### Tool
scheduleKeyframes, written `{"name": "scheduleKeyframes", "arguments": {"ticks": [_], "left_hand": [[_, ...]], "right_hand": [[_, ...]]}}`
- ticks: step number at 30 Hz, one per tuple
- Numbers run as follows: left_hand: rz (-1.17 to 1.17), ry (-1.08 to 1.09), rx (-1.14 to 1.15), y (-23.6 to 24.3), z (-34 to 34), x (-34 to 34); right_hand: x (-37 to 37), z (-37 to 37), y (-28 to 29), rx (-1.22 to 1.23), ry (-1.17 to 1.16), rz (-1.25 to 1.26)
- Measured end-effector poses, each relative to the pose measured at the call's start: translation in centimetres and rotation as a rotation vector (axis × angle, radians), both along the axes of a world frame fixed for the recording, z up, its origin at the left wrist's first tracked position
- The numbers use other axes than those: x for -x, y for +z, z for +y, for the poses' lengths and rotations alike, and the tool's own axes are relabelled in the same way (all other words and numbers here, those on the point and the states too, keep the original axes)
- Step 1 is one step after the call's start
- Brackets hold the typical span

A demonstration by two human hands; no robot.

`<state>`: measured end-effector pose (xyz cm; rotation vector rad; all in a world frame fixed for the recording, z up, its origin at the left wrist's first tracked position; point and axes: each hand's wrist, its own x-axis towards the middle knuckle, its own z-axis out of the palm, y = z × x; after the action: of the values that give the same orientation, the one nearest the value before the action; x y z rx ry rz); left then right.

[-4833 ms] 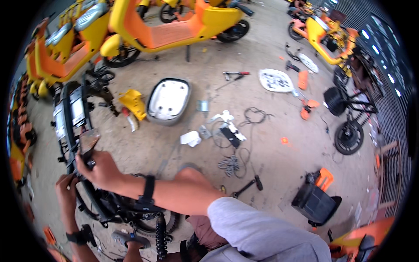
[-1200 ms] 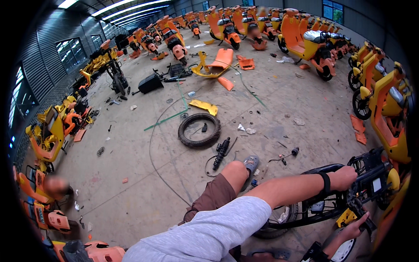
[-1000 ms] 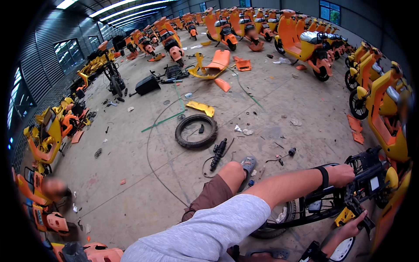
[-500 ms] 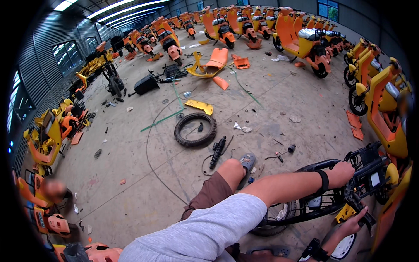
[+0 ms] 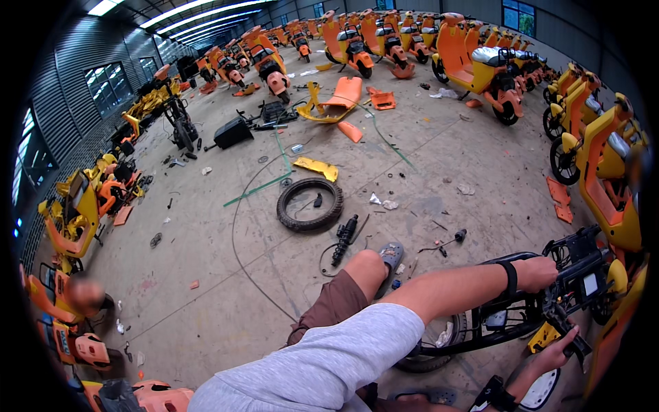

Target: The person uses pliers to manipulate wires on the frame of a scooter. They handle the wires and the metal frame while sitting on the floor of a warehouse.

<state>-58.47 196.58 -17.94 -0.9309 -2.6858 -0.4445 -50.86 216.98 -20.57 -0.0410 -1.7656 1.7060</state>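
Observation:
A stripped black scooter frame (image 5: 484, 336) lies at the lower right, its wheel (image 5: 446, 343) toward me. My left hand (image 5: 537, 275), with a black band on the wrist, is closed in a fist over the frame's far part. What its fingers hold is hidden. Below it, my right hand (image 5: 557, 350) has its fingers wrapped round a black bar-shaped part (image 5: 581, 349) at the frame's near side. Beside that hand is a yellow piece (image 5: 544, 336). Exposed black metalwork and a pale rectangular label (image 5: 590, 282) show just right of my left hand.
Yellow-orange scooters (image 5: 604, 178) stand close on the right, with more rows at the back. A loose tyre (image 5: 309, 204), a black shock absorber (image 5: 344, 240) and a yellow panel (image 5: 316, 168) lie on the concrete floor. More scooter bodies (image 5: 72, 216) line the left.
The view has shifted very slightly. Both hands keep nearly the same places on the frame, the left fist turned a little.

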Motion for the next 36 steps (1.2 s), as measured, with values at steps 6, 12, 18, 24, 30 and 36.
{"name": "scheduleKeyframes", "arguments": {"ticks": [6,12,18,24,30,36], "left_hand": [[-0.139,0.214,-0.245,0.9,0.9,-1.3],[-0.098,0.241,-0.208,1.0,0.3,-1.5],[-0.107,0.277,-0.123,1.5,2.1,-1.7],[-0.019,0.014,0.089,1.9,1.0,-0.4],[0.054,-0.144,0.128,1.0,-0.4,0.4],[-0.105,0.201,-0.129,0.6,0.8,-0.9]], "right_hand": [[-0.2,0.3,0.3,0.025,-0.042,-0.018],[-0.4,-0.9,0.6,0.124,0.051,0.023],[-0.7,-0.7,0.5,0.078,0.023,0.035],[-0.5,-0.1,0.6,0.023,0.01,0.043],[-0.3,-0.8,0.4,0.021,0.03,0.074],[-0.7,-0.3,0.6,0.052,0.015,0.008]]}}
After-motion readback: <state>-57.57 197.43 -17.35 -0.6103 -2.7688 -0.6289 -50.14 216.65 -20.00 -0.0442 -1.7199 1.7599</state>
